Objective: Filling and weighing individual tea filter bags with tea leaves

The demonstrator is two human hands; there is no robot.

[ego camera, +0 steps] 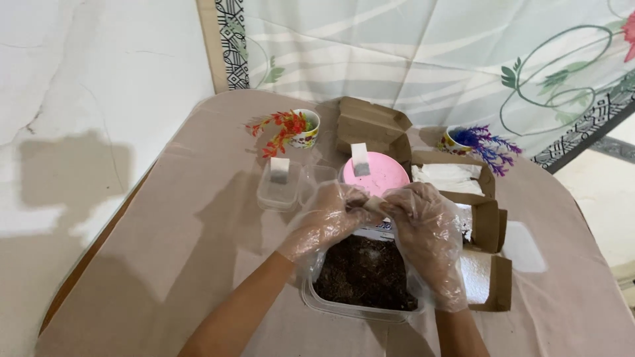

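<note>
Head view. Both my hands wear clear plastic gloves and meet over the middle of the desk (165, 251), which is covered with a beige cloth. My left hand (329, 221) and right hand (423, 235) pinch the same small pale item (374, 205) between their fingertips; it is too small and too covered by the gloves to tell what it is. Both hands are closed on it, fingers curled in.

Directly under the hands sits a clear tub (357, 309) filled with dark soil (366, 270). The tub's near rim faces me; the gloved wrists overlap its far corners.

Just behind the hands stands a round container with a pink lid (383, 173); a small white tab (360, 159) sticks up at its far edge. To its left is a small clear box (280, 190) with a second white tab (279, 170) standing in it.

Behind these is a closed brown carton (370, 125). To the right lie open brown trays (486, 225), one of them holding white paper (446, 177).

Far left: cup (305, 129) with red flowers (276, 135) leaning out. Far right: second cup (456, 140) with purple flowers (493, 149).

A patterned curtain (430, 59) hangs behind the desk; a white wall (86, 79) is to the left.
</note>
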